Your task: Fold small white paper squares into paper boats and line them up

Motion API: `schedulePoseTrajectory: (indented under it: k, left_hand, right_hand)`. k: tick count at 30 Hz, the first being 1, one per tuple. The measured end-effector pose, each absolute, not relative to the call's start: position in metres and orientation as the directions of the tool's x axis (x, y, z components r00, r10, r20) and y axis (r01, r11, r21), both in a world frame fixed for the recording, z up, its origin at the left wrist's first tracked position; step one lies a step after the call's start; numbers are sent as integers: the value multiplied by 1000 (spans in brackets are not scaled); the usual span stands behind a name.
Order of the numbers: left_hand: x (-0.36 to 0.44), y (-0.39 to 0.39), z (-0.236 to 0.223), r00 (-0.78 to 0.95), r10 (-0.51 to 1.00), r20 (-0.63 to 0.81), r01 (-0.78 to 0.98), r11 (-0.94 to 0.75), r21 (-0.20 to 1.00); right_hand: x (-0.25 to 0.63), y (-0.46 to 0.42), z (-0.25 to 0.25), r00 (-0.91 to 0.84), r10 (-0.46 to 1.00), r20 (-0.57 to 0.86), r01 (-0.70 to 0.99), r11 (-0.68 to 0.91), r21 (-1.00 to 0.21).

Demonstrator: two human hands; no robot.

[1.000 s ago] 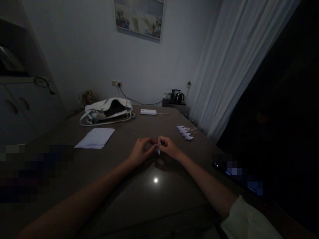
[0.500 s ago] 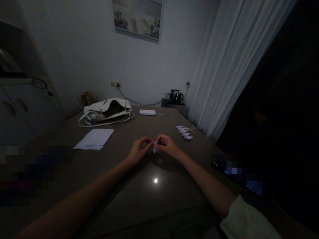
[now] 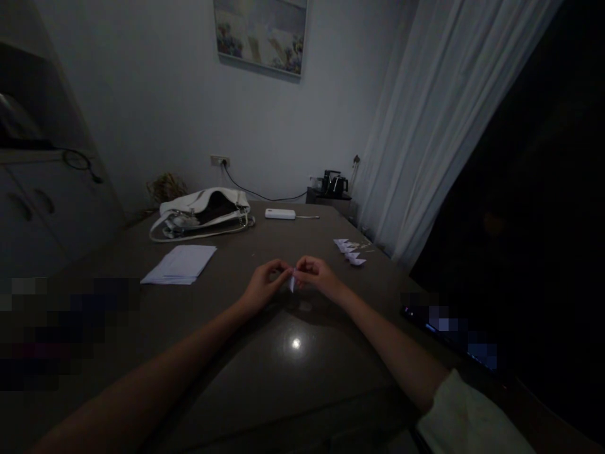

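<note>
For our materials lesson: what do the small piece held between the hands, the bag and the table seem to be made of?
Small piece pinched by left hand and right hand: probably paper, thin, white, creased.
Bag: perhaps leather or imitation, white, slumped, smooth.
Table: hard, polished, mirrors a lamp; material unclear.

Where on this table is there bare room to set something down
Bare table lies between the forearms, and between the paper stack and the left hand. Crowded: the far edge with the handbag and white device, and the folded paper pieces far right.
</note>
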State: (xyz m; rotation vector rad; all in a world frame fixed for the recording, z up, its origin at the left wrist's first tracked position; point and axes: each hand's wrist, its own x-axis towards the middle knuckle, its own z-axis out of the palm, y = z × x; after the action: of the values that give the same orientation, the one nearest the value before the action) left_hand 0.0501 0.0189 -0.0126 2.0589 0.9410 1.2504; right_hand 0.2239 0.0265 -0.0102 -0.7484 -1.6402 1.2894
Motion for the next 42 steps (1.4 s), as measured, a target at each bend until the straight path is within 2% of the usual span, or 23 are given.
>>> schedulePoseTrajectory:
  k: [19, 23, 27, 33, 42]
  left_hand:
    - [50, 16, -9, 366, 752, 549, 246, -647, 722]
    - [50, 16, -9, 374, 768, 520, 221, -618, 754]
    - [49, 17, -10, 353, 802, 482, 190, -566, 802]
    - [49, 18, -10, 299, 828, 474, 226, -544, 808]
    - [49, 16, -7, 338, 817, 467, 210, -549, 809]
  right_hand:
    - [224, 24, -5, -340, 902, 267, -47, 267, -963]
    - [225, 23, -4, -335, 908, 252, -43, 253, -967]
    - [226, 24, -5, -332, 899, 285, -7, 300, -954]
    - [228, 23, -2, -340, 849, 405, 152, 475, -867]
    - [228, 24, -6, -349, 840, 416, 216, 503, -837]
